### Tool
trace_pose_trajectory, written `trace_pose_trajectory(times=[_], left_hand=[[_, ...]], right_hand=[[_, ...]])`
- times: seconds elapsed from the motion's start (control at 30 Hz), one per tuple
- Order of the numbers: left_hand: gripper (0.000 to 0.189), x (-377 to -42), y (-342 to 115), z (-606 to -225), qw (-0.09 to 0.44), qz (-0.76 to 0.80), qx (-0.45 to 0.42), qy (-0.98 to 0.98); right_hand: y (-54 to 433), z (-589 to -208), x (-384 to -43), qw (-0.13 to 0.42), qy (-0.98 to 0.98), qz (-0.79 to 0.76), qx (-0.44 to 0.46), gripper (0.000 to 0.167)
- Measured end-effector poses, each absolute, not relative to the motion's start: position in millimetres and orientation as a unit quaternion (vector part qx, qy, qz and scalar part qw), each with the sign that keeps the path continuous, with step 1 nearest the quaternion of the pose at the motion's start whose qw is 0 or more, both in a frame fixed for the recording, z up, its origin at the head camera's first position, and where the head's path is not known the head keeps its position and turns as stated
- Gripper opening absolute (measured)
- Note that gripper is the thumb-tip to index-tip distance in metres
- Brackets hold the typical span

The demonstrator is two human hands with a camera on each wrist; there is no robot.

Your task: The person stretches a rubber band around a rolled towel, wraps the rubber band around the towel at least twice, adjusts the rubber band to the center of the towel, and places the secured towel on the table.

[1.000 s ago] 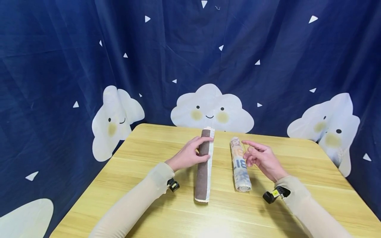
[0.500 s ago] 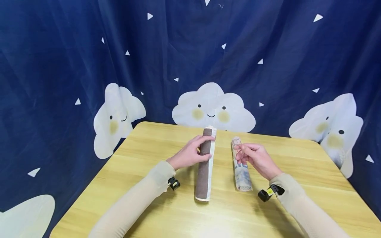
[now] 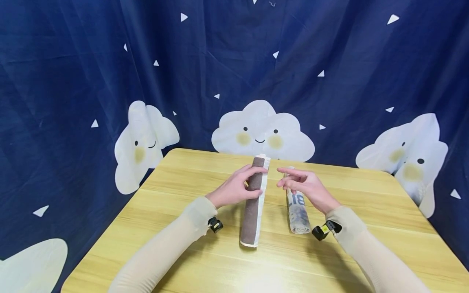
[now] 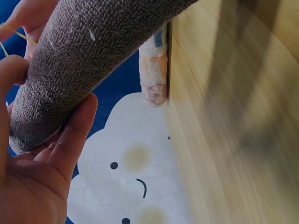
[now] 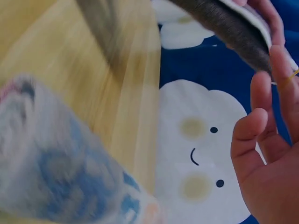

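My left hand (image 3: 238, 186) grips a rolled grey-brown towel (image 3: 250, 219) with a white edge, fingers over its far half and thumb nearer me. Its looped terry surface fills the top of the left wrist view. Close to its right side, my right hand (image 3: 305, 188) hovers with the index finger stretched out and the other fingers bent. A thin yellow band, likely a rubber band (image 4: 16, 31), runs between the right fingers. Beneath that hand lies a second rolled towel (image 3: 299, 217), pale with blue print; the hand partly covers its far end.
Both rolls are on a light wood table (image 3: 183, 260) with rounded back corners. Behind it hangs a dark blue curtain (image 3: 234, 61) with white clouds and triangles. Each wrist wears a small black camera, such as the right one (image 3: 324, 230).
My right hand has moved left from beside the printed towel to above its far end, closer to the grey-brown towel. That towel's far end shifts slightly right; the left hand keeps its grip.
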State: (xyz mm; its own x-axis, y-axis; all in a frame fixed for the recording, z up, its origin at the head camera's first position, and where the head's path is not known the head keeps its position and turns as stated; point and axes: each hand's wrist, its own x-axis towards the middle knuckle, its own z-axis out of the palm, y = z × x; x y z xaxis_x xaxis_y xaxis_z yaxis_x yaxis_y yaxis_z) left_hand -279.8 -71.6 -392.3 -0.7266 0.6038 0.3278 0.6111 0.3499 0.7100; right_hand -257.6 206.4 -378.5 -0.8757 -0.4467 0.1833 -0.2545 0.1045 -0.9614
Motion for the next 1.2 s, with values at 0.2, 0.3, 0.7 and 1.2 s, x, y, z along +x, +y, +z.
trace_pose_trajectory(times=[0.2,0.3,0.7,1.2], left_hand=[[0.059,-277,-72,-388,0.003,-0.426,-0.383,-0.820],[0.058,-277,-72,-387,0.003,-0.425,-0.387,-0.818],[0.057,-275,-68,-384,0.004,-0.402,-0.395,-0.826],[0.058,-280,-72,-392,0.032,-0.377,-0.414,-0.828]], right_hand=[[203,-363,-261,0.068,0.807,-0.534,-0.242,0.054],[201,-354,-268,0.066,0.824,-0.500,-0.256,0.061],[180,-323,-298,0.083,0.881,-0.384,-0.264,0.084],[161,-313,-317,0.118,0.895,-0.331,-0.276,0.089]])
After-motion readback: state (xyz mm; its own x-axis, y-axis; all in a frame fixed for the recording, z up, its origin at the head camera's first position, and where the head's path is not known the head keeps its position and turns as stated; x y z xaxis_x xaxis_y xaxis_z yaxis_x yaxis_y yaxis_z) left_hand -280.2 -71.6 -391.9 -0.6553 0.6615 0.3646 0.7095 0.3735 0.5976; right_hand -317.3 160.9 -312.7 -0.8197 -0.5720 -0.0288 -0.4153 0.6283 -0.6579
